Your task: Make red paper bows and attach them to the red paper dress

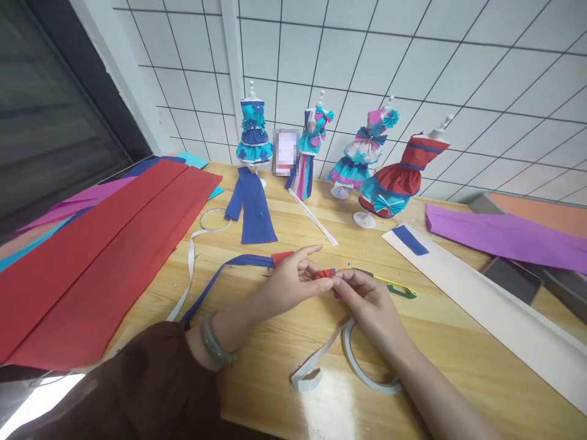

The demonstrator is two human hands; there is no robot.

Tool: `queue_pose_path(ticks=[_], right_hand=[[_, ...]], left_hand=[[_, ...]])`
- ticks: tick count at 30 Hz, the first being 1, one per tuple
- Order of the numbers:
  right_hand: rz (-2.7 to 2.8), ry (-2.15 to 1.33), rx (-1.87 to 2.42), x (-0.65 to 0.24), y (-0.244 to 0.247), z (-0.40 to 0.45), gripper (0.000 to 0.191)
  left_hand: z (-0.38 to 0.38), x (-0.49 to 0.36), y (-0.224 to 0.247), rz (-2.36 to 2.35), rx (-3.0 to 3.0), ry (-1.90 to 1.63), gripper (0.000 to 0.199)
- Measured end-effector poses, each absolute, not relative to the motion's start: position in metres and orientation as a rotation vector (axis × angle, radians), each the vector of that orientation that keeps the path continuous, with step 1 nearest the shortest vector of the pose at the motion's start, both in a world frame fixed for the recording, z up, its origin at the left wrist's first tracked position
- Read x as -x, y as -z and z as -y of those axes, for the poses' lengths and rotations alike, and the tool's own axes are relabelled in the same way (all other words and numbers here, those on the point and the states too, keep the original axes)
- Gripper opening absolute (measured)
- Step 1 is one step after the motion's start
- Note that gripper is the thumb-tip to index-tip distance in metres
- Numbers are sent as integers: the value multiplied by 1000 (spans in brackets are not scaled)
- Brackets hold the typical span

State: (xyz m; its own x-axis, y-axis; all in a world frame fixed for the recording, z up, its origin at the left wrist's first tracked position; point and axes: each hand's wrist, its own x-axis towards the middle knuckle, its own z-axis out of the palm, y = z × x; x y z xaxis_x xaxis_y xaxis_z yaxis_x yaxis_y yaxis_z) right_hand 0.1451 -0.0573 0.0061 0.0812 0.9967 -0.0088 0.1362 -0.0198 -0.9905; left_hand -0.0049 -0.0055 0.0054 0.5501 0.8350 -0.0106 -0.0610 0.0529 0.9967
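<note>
A small pleated piece of red crepe paper (pixel 324 274) with a blue edge is pinched between the fingertips of my left hand (pixel 293 278) and my right hand (pixel 369 299). A scrap of red paper (pixel 280 258) lies behind my left hand, and a long blue paper strip (pixel 220 269) runs off to the left. Just beyond my right hand is a yellow-green utility knife (pixel 400 289), partly hidden by the fingers. A roll of white tape (pixel 352 360) with a loose curled end lies below my right wrist.
Several small dress forms in paper dresses, including a red-and-blue dress (pixel 401 174), stand along the back wall. Red paper sheets (pixel 114 244) cover the left side. Blue pieces (pixel 257 208) and a white strip (pixel 314 217) lie mid-table; a long pale board (pixel 477 305) and purple paper (pixel 504 235) are at right.
</note>
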Motion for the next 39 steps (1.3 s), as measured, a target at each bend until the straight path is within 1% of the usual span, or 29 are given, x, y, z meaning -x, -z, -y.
queue_pose_path(ticks=[2, 5, 11, 14, 18, 23, 28, 34, 39], right_hand=[[1306, -1058, 1374, -143, -10, 59, 22], [1327, -1049, 1395, -143, -12, 59, 25], [1067, -1232, 1306, -152, 2, 54, 35], [1048, -1278, 1264, -152, 2, 53, 31], [1160, -1288, 1309, -147, -4, 53, 29], [1153, -1285, 1321, -146, -3, 53, 29], [1075, -1356, 1294, -147, 1, 53, 28], [1054, -1376, 1251, -147, -2, 53, 28], [1093, -1346, 1308, -144, -5, 54, 29]], left_hand=[[3, 6, -6, -702, -1266, -751, 65], [1, 7, -6, -668, -1227, -705, 62], [-2, 8, -4, -715, -1134, -731, 63], [-4, 9, -2, -727, -1066, -768, 63], [-4, 10, -1, -721, -1019, -786, 64], [-1, 6, -2, -721, -1100, -828, 64], [1, 3, -5, -737, -1201, -931, 60], [-3, 7, -4, -705, -1053, -851, 64], [-1, 6, -4, -723, -1093, -864, 63]])
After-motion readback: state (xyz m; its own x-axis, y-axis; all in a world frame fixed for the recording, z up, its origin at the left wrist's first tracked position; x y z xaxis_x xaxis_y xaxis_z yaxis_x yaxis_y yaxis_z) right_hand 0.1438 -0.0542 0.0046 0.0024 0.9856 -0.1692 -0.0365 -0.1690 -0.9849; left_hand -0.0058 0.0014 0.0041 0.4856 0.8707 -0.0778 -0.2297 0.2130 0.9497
